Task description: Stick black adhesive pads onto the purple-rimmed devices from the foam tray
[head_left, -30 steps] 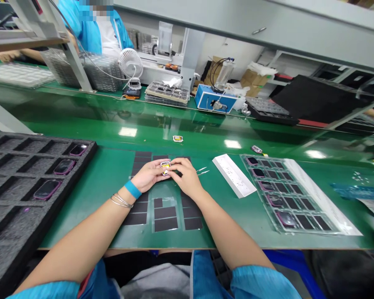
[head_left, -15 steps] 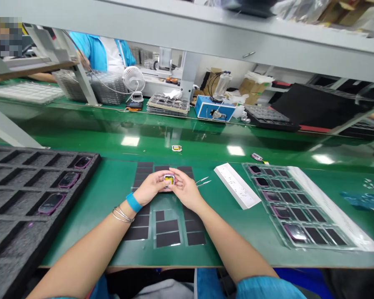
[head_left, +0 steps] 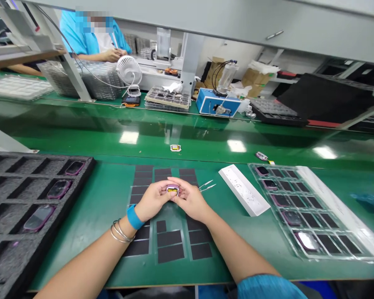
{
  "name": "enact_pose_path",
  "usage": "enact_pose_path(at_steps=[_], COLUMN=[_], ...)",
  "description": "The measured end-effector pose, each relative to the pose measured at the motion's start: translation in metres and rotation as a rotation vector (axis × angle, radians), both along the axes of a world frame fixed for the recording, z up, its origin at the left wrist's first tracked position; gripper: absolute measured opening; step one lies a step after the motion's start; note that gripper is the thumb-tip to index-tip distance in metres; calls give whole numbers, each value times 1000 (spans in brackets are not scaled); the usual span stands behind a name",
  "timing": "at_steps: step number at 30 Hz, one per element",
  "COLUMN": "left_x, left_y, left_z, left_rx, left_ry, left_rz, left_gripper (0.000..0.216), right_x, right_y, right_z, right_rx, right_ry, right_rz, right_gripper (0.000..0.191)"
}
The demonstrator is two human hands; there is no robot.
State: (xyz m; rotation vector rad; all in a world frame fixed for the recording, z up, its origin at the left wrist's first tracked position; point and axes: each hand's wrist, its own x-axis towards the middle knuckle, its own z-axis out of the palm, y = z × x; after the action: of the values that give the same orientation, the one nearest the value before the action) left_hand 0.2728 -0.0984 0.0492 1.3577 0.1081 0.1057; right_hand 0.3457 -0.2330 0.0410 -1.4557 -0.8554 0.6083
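Observation:
My left hand (head_left: 152, 200) and my right hand (head_left: 190, 200) meet over the green bench and pinch a small purple-rimmed part with a yellow inside (head_left: 172, 190) between their fingertips. Both hands are closed on it. Under them lies a clear sheet with black rectangular pads (head_left: 170, 241). A pair of metal tweezers (head_left: 207, 185) lies just right of my right hand. My left wrist wears a blue band and thin bangles.
A black foam tray (head_left: 6, 232) with purple parts fills the left. A white strip (head_left: 243, 189) and a clear blister tray (head_left: 302, 207) of purple parts lie to the right. Another yellow part (head_left: 175, 148) sits on the belt. A person in blue works across the line.
My hands stay together on the small part and have turned it slightly. The view has tipped and shifted, so the bench sits lower in the picture. The person opposite now has both hands showing.

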Motion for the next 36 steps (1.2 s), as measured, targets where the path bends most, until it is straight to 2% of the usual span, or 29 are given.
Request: enact_pose_path(at_steps=[8,12,14,17,19,21,23,24,28,30,32,36], left_x=[1,2,2,2,1,0,-1,-1,-2,-3,-4,-1], left_y=[0,0,2,8,13,16,16,15,12,12,14,17], left_z=[1,-2,-2,2,5,8,8,8,4,2,-1,-3], left_rx=[-13,-97,-170,-388,-503,-507,-372,-246,462,707,831,926], left_ry=[11,31,80,152,152,131,105,84,-102,-181,-214,-241], left_rz=[-5,11,46,76,48,-11,-31,-2,328,441,473,474], left_gripper=[23,31,36,40,43,48,54,55,56,60,67,69], right_x=[0,2,5,12,16,19,21,22,26,29,32,37], right_y=[-1,0,-1,-2,-2,-2,-3,-3,-3,-3,-3,-4], right_z=[3,-2,-3,-2,-2,-2,-2,-2,-3,-5,-6,-9], right_rx=[-43,-65,-57,23,86,113,111,107,100,91,81,50], right_ry=[-141,-318,-386,-394,-368,-344,-336,-342,-373,-379,-383,-397], right_rz=[-16,-111,-161,-265,-371,-455,-497,-510,-547,-560,-569,-576], right_gripper=[48,52,56,60,51,41,33,31,27,27,28,29])
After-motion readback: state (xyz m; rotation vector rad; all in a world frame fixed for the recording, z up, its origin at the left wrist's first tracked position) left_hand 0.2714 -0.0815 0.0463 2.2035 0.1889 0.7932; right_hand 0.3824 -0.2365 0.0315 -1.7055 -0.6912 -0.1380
